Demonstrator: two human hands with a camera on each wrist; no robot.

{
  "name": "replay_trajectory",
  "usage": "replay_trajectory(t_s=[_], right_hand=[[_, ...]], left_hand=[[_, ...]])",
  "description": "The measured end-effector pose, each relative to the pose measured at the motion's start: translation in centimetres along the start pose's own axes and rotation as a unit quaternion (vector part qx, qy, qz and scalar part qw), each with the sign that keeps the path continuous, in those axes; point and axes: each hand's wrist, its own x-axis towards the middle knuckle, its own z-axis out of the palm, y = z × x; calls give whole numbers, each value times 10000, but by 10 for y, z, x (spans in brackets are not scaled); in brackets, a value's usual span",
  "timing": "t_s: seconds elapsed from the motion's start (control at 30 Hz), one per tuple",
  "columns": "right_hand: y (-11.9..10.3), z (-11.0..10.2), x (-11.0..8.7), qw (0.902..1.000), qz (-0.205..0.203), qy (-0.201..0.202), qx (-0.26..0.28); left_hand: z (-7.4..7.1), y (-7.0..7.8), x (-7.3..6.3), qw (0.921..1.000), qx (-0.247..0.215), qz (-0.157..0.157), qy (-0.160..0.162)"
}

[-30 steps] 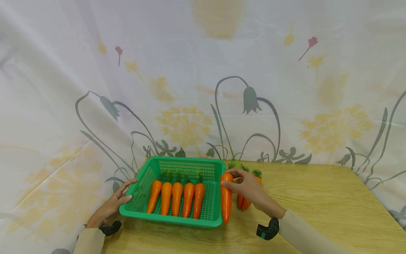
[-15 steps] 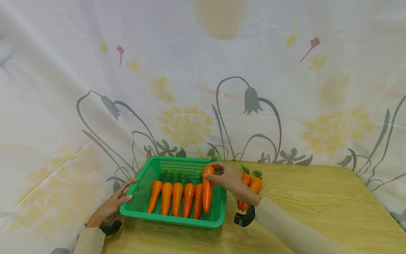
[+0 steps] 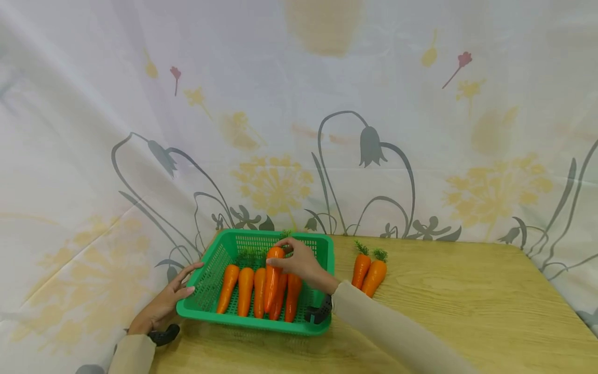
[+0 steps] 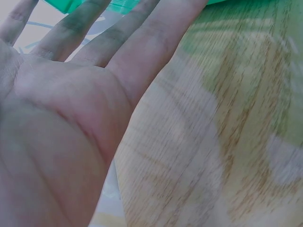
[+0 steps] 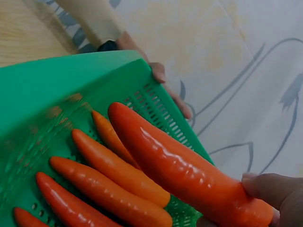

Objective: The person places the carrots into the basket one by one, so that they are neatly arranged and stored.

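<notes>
My right hand (image 3: 301, 261) pinches a carrot (image 5: 184, 165) near its thick top end, between thumb and fingers. Its narrow end points toward me, over several other carrots (image 3: 229, 288) lying side by side in a green plastic basket (image 3: 252, 326). Green leafy tops lie toward the basket's far side. My left hand (image 3: 163, 301) rests at the basket's left rim, fingers extended and fingertips at the edge. In the left wrist view the palm (image 4: 61, 142) faces the camera, with the fingers straight.
Two carrots (image 3: 375, 278) with leafy tops lie on the wooden table (image 3: 458, 301) to the right of the basket, their lower ends near my right sleeve (image 3: 388, 324). A flower-printed cloth (image 3: 289, 130) hangs behind the table.
My right hand has carried the carrot leftward from beside the basket's right rim to above the carrots in its middle. My left hand has stayed at the left rim.
</notes>
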Motion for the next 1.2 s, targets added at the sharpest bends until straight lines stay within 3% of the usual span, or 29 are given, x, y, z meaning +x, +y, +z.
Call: replay_trajectory(t_s=[0.4, 0.53, 0.8, 0.9, 1.2], right_hand=[[4, 52, 21, 9998, -9, -138, 159], [7, 68, 26, 9999, 33, -65, -94], [4, 85, 42, 9962, 9, 425, -754], [5, 90, 46, 9949, -7, 550, -849], [12, 100, 55, 9978, 195, 246, -579]], left_hand=[[0, -5, 0, 10000, -65, -30, -11], [1, -8, -1, 10000, -39, -22, -30], [-2, -5, 1, 10000, -27, 14, 45], [-3, -6, 2, 9998, -189, -9, -62], [-6, -8, 5, 9998, -158, 105, -95]])
